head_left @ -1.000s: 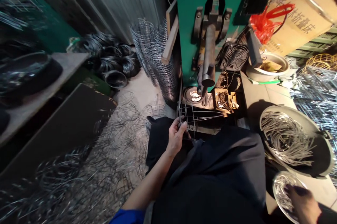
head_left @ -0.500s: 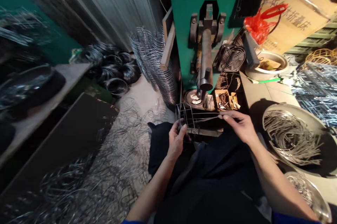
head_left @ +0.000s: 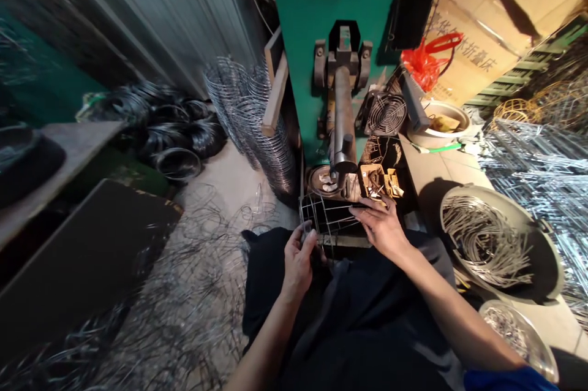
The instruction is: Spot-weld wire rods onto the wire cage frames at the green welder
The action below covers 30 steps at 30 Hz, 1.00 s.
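Note:
A small wire frame (head_left: 324, 214) of thin metal rods lies sideways above my lap, below the green machine (head_left: 303, 17). My left hand (head_left: 299, 256) is closed on its left end, thumb and fingers pinching the wires. At the frame's right end is my right hand (head_left: 380, 225), its fingers stretched out and lying along the long rods. Just beyond the frame, the machine's thick metal cylinder (head_left: 344, 121) points down toward my hands.
Nested wire hoops (head_left: 261, 121) stand left of the machine. At the right, a large bowl (head_left: 546, 280) holds bent wires, with a smaller metal bowl (head_left: 546, 351) below it. Loose wires litter the floor (head_left: 229, 195) at the left. A small yellow box (head_left: 371, 176) sits under the cylinder.
My right hand has moved inward along the rods toward the frame, and its pinching fingers have spread out. The view has shifted, so the surroundings appear further left and mostly lower.

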### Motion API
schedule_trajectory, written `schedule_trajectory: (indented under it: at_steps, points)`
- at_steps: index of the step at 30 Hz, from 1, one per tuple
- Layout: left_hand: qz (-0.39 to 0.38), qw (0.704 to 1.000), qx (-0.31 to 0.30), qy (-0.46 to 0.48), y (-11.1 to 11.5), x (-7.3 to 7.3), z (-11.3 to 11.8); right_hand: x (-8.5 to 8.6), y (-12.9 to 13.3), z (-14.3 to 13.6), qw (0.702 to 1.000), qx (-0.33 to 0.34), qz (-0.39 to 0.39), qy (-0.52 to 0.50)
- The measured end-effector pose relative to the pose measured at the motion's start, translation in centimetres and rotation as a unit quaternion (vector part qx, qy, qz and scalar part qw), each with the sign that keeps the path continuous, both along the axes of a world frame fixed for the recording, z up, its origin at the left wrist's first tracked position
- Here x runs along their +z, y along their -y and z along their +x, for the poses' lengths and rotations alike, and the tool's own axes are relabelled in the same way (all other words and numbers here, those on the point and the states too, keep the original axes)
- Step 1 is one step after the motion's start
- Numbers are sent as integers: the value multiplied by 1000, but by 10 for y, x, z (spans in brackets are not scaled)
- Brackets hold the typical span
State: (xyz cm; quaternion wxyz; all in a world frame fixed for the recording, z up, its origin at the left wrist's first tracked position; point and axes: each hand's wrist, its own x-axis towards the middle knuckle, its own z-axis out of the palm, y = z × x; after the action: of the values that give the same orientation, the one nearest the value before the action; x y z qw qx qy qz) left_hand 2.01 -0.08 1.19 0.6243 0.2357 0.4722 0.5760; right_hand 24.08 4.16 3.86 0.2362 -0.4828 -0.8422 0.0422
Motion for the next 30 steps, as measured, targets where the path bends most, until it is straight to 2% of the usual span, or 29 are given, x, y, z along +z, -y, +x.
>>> schedule_trajectory:
  at_steps: [6,14,19,30]
  points:
    - [-1,1000,19,21,-6,0,-6,9,-8,-1,999,19,28,-17]
    - [19,998,42,52,-21,-12,-13,16,-28,-10,994,53,57,-79]
    - [37,997,38,59,-32,-18,-15,19,-37,-15,993,54,62,-86]
    - [47,996,38,62,-44,-18,-22,23,-45,-21,993,50,69,-78]
